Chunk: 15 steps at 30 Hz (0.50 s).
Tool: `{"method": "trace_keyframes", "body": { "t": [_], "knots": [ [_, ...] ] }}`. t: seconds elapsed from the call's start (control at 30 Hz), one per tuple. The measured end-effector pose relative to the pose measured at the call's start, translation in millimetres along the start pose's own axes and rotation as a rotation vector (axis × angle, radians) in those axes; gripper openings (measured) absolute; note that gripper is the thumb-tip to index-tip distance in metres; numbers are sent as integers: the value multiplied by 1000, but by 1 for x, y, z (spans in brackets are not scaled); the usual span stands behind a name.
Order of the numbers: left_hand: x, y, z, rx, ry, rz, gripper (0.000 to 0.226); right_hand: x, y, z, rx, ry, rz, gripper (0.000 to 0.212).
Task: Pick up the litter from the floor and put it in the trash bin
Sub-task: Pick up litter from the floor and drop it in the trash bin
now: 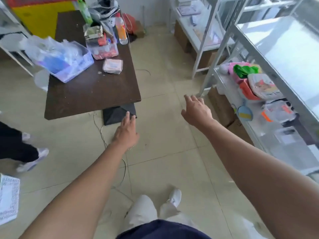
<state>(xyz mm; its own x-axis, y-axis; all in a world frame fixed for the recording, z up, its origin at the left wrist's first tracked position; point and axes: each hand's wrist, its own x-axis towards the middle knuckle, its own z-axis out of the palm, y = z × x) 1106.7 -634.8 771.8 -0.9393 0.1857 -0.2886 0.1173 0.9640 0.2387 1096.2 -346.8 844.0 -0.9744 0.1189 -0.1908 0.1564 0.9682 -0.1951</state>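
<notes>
Both my arms reach forward over the pale tiled floor point(164, 135). My left hand point(126, 131) is stretched out flat with fingers apart and holds nothing; its fingertips lie next to a black bag-lined bin point(115, 115) that pokes out from under the dark table's near corner. My right hand point(196, 110) hovers further right, fingers spread and empty, near a shelf leg. A thin pale cord point(103, 137) trails across the tiles under my left wrist. A small curved scrap point(144, 71) lies on the floor beyond the table. No other litter is clearly visible.
A dark brown table point(93, 94) at the left carries plastic boxes, a bottle and a packet. White metal shelving point(259, 94) with toys and boxes runs along the right. Another person's legs and shoes point(32, 159) stand at the left. A white perforated basket point(8, 199) sits at the lower left.
</notes>
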Motion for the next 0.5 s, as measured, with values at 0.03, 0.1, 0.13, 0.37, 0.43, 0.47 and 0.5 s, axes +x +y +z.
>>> {"method": "trace_keyframes", "body": {
  "t": [0.03, 0.1, 0.13, 0.37, 0.43, 0.47, 0.5],
  "knots": [
    [12, 4, -3, -4, 10, -17, 79, 22, -2, -2, -8, -11, -35, 57],
    [36, 6, -8, -16, 33, -71, 79, 64, -15, -4, -22, -32, -129, 58],
    [50, 5, -11, -34, 42, -114, 79, 87, -24, -5, -29, -39, -181, 59],
    [139, -26, 0, -158, 78, -355, 78, 219, -84, 16, -90, -143, -466, 58],
    [166, -31, 4, -178, 81, -409, 79, 250, -92, 24, -117, -171, -531, 57],
    [178, -33, 5, -180, 91, -435, 79, 266, -96, 24, -135, -176, -573, 57],
    [188, -32, 5, -198, 96, -460, 79, 283, -101, 24, -144, -188, -603, 56]
  ]
}}
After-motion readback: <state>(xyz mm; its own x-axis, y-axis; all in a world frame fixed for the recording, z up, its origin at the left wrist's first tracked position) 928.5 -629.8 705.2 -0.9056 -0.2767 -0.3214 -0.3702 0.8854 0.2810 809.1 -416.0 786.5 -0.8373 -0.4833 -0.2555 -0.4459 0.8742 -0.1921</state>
